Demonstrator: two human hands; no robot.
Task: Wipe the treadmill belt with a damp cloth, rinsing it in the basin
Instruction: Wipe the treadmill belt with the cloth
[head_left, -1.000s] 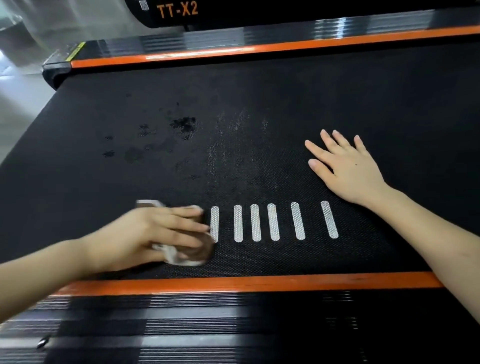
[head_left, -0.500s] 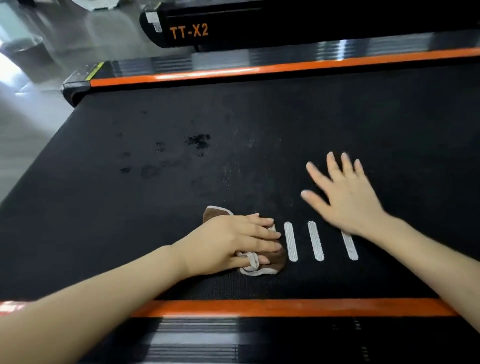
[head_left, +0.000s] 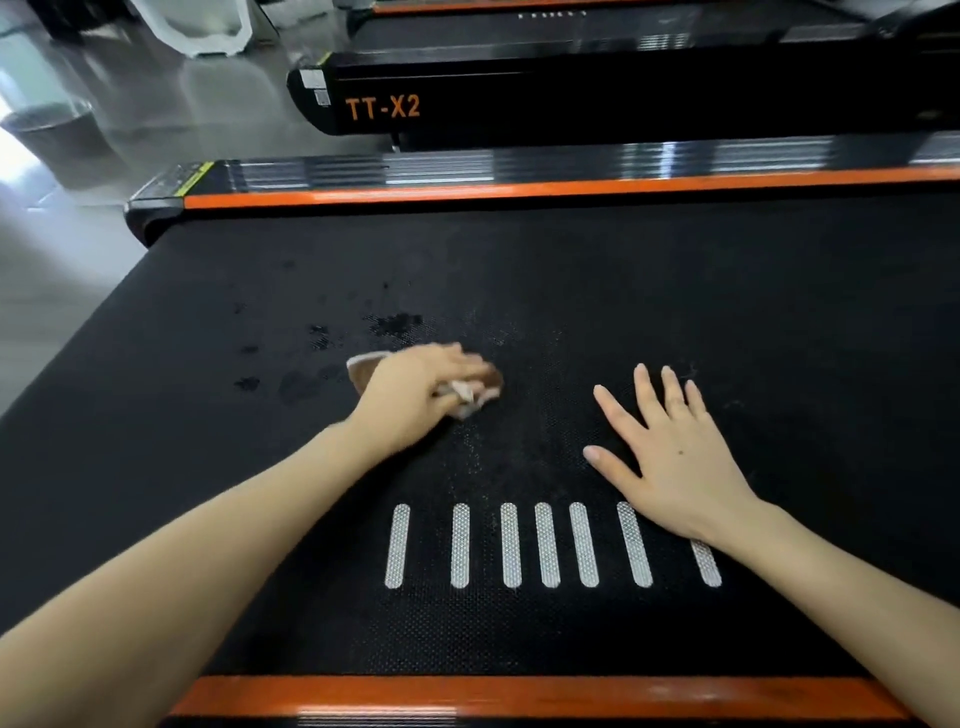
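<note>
My left hand (head_left: 426, 387) sits on top of the cloth (head_left: 366, 368), fingers bent over it and a bunch of it tucked in by the thumb, so it holds the cloth. The hand is blurry, so I cannot see each finger well. The cloth is brown with a pale edge. It lies pressed on the treadmill belt (head_left: 753, 312), and one corner pokes out on the left side of the grip. I think it is soft, light and floppy, and it will fold up if I push only one edge. The best place to hold it is the middle, palm on top. Just past the grip and to its left are dark wet spots (head_left: 395, 325). Off to the right of the grip, my right hand (head_left: 675, 462) lies flat on the belt, fingers spread, holding nothing. Closer to me than the grip is a row of white stripes (head_left: 511, 545), then an orange rail (head_left: 519, 696). The belt looks bumpy, so the cloth may drag. Far past the grip another treadmill (head_left: 571, 98) stands on a shiny grey floor (head_left: 78, 244). A round grey tub (head_left: 52, 135) stands far to the left, and I cannot tell if it is the basin.
</note>
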